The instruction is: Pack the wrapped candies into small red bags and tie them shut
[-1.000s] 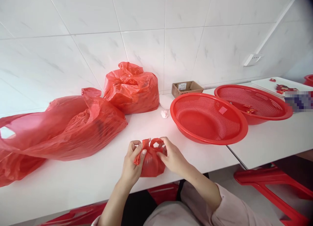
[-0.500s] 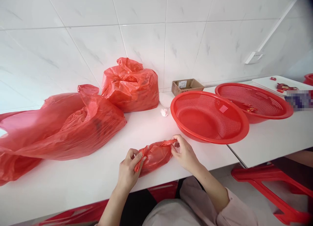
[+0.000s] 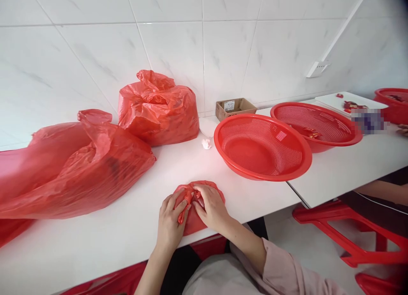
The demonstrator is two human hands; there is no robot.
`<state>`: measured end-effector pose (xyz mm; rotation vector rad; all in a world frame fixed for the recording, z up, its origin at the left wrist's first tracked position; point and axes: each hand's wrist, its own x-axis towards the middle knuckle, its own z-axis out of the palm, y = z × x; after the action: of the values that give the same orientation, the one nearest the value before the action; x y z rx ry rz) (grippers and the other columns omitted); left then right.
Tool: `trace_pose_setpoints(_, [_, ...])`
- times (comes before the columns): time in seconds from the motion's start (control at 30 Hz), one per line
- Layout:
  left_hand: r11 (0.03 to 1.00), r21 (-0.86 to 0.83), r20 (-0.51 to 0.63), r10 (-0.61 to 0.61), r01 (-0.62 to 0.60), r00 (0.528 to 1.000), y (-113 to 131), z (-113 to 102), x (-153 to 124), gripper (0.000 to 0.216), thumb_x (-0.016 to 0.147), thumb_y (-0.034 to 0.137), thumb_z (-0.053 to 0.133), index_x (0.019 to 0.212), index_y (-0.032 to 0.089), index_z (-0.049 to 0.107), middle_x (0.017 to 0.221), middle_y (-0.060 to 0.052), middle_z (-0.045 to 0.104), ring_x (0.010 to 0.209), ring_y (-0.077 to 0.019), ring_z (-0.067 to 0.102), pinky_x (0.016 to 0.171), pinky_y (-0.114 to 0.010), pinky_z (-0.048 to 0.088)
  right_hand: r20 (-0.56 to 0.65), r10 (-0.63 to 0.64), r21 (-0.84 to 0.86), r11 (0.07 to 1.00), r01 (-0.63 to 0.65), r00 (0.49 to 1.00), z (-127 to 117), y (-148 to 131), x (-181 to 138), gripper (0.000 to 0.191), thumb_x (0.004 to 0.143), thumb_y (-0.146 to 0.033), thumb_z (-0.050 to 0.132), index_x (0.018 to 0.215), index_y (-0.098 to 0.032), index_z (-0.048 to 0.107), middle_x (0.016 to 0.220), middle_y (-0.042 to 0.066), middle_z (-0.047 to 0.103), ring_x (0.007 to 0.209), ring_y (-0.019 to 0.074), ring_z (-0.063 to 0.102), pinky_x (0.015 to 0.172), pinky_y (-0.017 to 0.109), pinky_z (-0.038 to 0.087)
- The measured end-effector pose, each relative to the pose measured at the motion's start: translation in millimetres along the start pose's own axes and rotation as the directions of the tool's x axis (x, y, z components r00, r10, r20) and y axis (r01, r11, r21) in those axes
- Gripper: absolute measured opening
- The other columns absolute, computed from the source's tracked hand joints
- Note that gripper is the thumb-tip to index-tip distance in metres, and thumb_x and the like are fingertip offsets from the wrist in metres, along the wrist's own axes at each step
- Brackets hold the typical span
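Note:
A small red plastic bag lies at the front edge of the white table, under both hands. My left hand grips a bunched part of its top, with thumb and fingers closed on the film. My right hand is closed on the bag's gathered middle, close beside the left; its fingertips press into the folds. Something darker shows through the plastic between the hands, but I cannot make out what it is.
Two large red bags, one slumped and one upright, stand left. Beyond are a crumpled tissue, a cardboard box and two red colanders. Rightward are a cutting board, a red stool and another person's arm.
My right hand has moved left from the bag's stretched-out end to its middle, next to my left hand. The bag is now bunched rather than pulled long. The view has shifted right.

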<state>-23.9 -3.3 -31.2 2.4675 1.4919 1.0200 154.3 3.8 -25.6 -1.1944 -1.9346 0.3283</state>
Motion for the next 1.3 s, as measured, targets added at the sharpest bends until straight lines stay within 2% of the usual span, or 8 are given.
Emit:
trace_pose_setpoints(0.47, [0.989,-0.082,0.014,-0.125,0.125,0.992,-2.4,11.3,-2.3,0.029,0.094,0.025,0.049,0.115,0.024,0.069,0.128,-0.01,0.064,0.111,-0.03,0.057,0.089,-0.05,0.052,0.018,0.025,0.016,1.0,-0.025,1.0,0.5,0.8,1.1,0.039,0.089,-0.017,0.052,0.127,-0.016,0.049,0.125,0.013,0.062,0.117,0.0272,0.054,0.101,0.049,0.045])
trace_pose_setpoints(0.63, [0.962,-0.179,0.09,-0.194,0.208,0.977,5.3,-13.9,1.2,0.03,0.095,0.033,0.05,0.119,0.027,0.068,0.13,-0.008,0.062,0.118,-0.0272,0.056,0.098,-0.047,0.049,0.236,0.198,0.352,0.895,-0.274,0.951,-34.5,-1.1,12.0,0.036,0.09,-0.029,0.057,0.125,-0.022,0.052,0.128,0.009,0.061,0.12,0.0229,0.056,0.104,0.044,0.046])
trace_pose_setpoints(0.73, [0.825,-0.381,0.188,-0.373,0.418,0.908,16.4,-46.1,7.1,0.03,0.094,0.043,0.05,0.098,0.026,0.074,0.142,-0.006,0.052,0.128,-0.0287,0.048,0.11,-0.049,0.037,0.259,0.233,0.527,0.779,-0.339,0.937,-67.4,-4.8,24.3,0.024,0.098,-0.034,0.047,0.118,-0.023,0.056,0.126,0.006,0.063,0.12,0.0177,0.058,0.104,0.037,0.046])
trace_pose_setpoints(0.83, [0.538,-0.66,0.297,-0.453,0.524,0.84,28.7,-68.1,18.9,0.045,0.094,0.049,0.046,0.067,0.018,0.064,0.14,-0.008,0.054,0.126,-0.0309,0.05,0.108,-0.048,0.037,0.186,0.205,0.564,0.779,-0.275,0.961,-89.9,-16.0,38.2,0.022,0.1,-0.033,0.042,0.113,-0.022,0.057,0.12,0.007,0.066,0.116,0.0164,0.061,0.102,0.034,0.047])
trace_pose_setpoints(0.93, [0.285,-0.806,0.356,-0.468,0.519,0.809,39.2,-71.2,36.8,0.044,0.094,0.052,0.044,0.073,0.018,0.062,0.118,-0.012,0.068,0.116,-0.03,0.058,0.099,-0.045,0.046,0.18,0.051,0.525,0.84,-0.14,0.982,-96.8,-34.6,53.9,0.024,0.1,-0.027,0.041,0.121,-0.023,0.052,0.121,0.007,0.067,0.114,0.0153,0.062,0.097,0.033,0.049])
trace_pose_setpoints(1.03, [0.371,-0.76,0.392,-0.392,0.533,0.832,47.7,-66.1,54.7,0.029,0.09,0.043,0.057,0.1,0.019,0.066,0.108,-0.009,0.071,0.106,-0.0256,0.062,0.094,-0.04,0.048,0.185,-0.186,0.414,0.905,0.095,0.965,-91.8,-53.4,71.9,0.029,0.099,-0.019,0.041,0.127,-0.024,0.049,0.123,0.004,0.066,0.118,0.0149,0.06,0.102,0.036,0.045])
trace_pose_setpoints(1.13, [0.477,-0.693,0.464,-0.28,0.541,0.841,53.4,-60.3,65.7,0.024,0.081,0.032,0.069,0.098,0.015,0.069,0.087,-0.007,0.072,0.085,-0.0231,0.066,0.079,-0.034,0.053,0.295,-0.343,0.365,0.903,0.226,0.892,-81.2,-62.6,90.0,0.036,0.097,-0.012,0.038,0.129,-0.024,0.048,0.119,0.003,0.069,0.118,0.0145,0.06,0.111,0.044,0.035])
trace_pose_setpoints(1.3, [0.489,-0.716,0.38,-0.325,0.498,0.866,54.1,-51.8,68.9,0.025,0.083,0.037,0.065,0.076,0.014,0.068,0.063,-0.003,0.063,0.064,-0.0177,0.06,0.062,-0.028,0.049,0.405,-0.274,0.43,0.899,0.083,0.872,-73.8,-52.4,104.2,0.036,0.101,-0.022,0.04,0.136,-0.025,0.044,0.116,0.005,0.07,0.113,0.0157,0.064,0.1,0.038,0.045])
